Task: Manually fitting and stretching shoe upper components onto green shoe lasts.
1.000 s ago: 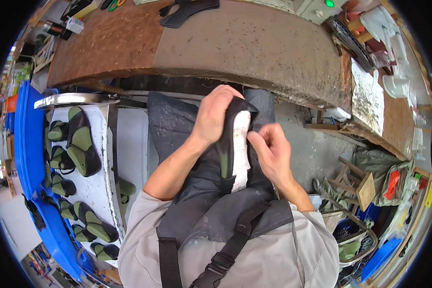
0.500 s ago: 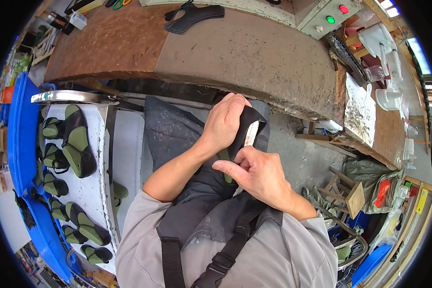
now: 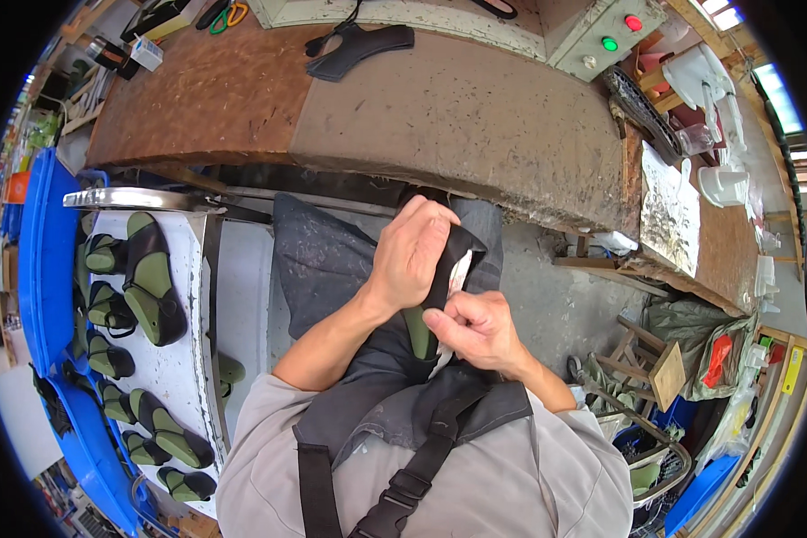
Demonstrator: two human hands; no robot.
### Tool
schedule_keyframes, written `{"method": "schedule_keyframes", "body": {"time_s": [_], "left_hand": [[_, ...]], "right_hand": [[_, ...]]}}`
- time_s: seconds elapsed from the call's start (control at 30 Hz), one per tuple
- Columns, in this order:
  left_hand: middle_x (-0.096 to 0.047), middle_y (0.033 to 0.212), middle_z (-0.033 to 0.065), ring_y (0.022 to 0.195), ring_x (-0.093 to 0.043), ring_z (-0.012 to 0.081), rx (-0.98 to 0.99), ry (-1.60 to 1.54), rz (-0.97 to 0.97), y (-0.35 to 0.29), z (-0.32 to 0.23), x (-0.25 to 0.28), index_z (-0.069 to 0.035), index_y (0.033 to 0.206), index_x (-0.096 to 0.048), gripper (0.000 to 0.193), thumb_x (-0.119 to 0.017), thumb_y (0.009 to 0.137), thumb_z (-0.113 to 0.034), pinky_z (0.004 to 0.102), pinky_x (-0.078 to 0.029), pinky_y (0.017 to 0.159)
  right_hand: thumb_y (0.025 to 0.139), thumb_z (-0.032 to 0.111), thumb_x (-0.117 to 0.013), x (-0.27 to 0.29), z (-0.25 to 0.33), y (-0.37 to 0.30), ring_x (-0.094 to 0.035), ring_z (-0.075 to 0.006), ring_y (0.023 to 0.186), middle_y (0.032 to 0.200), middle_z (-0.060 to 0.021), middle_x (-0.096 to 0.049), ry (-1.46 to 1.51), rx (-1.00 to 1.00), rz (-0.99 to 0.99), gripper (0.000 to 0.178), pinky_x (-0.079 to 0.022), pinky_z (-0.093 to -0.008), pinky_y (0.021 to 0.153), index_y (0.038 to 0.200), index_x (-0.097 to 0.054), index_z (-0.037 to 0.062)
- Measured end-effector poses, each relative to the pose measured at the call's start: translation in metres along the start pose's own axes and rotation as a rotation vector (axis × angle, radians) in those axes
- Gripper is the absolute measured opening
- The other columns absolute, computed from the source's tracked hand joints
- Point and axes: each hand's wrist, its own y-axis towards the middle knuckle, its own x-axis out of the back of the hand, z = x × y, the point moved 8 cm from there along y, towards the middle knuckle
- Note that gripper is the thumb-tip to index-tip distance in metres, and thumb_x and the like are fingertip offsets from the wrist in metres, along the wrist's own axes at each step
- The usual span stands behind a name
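On my apron-covered lap lies a sandal with a black upper and a green footbed, its white inner strip exposed along the right edge. My left hand wraps over its far left part, gripping it. At the near right edge, my right hand is closed, thumb and curled fingers pinching the border beside the white strip. The sandal's underside and part of its toe are hidden by my hands.
Several green-and-black sandals stand on a white rack at the left. Ahead is a worn brown workbench with a black cut piece on it. A wooden stool stands at the right, and blue bins at the far left.
My left hand has come slightly nearer to me with the sandal. The right hand has moved a little left, its thumb now against the sandal's edge, and more of the green footbed shows.
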Motion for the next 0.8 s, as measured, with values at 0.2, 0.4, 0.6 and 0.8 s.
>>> {"method": "schedule_keyframes", "body": {"time_s": [0.2,0.4,0.6,0.8], "left_hand": [[-0.053,0.080,0.0133,0.071,-0.051,0.0250,-0.026,0.007,-0.006,-0.001,0.005,0.003,0.002,0.092,-0.061,0.037,-0.038,0.095,-0.027,0.0323,-0.041,0.067],[-0.050,0.077,0.0137,0.067,-0.050,0.0276,-0.117,0.006,-0.033,0.002,-0.002,0.010,0.000,0.094,-0.060,0.025,-0.043,0.095,-0.018,0.0328,-0.040,0.061],[-0.054,0.084,0.0156,0.074,-0.052,0.0258,-0.125,-0.062,-0.039,-0.004,-0.012,0.019,0.004,0.095,-0.060,0.036,-0.040,0.093,-0.026,0.0335,-0.042,0.068],[-0.053,0.098,0.0165,0.089,-0.051,0.0253,-0.093,-0.112,0.083,-0.011,-0.027,0.027,0.004,0.102,-0.059,0.047,-0.041,0.093,-0.039,0.0335,-0.040,0.082]], "right_hand": [[0.088,0.009,-0.067,-0.001,-0.003,-0.004,-0.047,-0.0041,0.040,0.048,0.0025,-0.052,0.045,-0.058,-0.059,0.029,-0.034,-0.0223,0.037,0.064,-0.051,0.0046],[0.081,0.020,-0.076,0.007,-0.024,-0.014,-0.042,-0.0039,0.048,0.052,0.0040,-0.050,0.186,-0.436,-0.196,0.034,-0.035,-0.0238,0.042,0.065,-0.051,0.0038],[0.054,0.044,-0.091,0.006,-0.051,0.000,-0.048,-0.0155,0.099,0.107,-0.0082,-0.052,0.362,-0.304,-0.231,0.090,-0.043,-0.0299,0.084,0.116,-0.044,-0.0007],[0.064,0.035,-0.086,-0.033,-0.042,0.016,-0.047,-0.0202,0.112,0.120,-0.0104,-0.048,0.590,-0.338,0.290,0.093,-0.038,-0.0318,0.096,0.132,-0.036,-0.0024]]}}
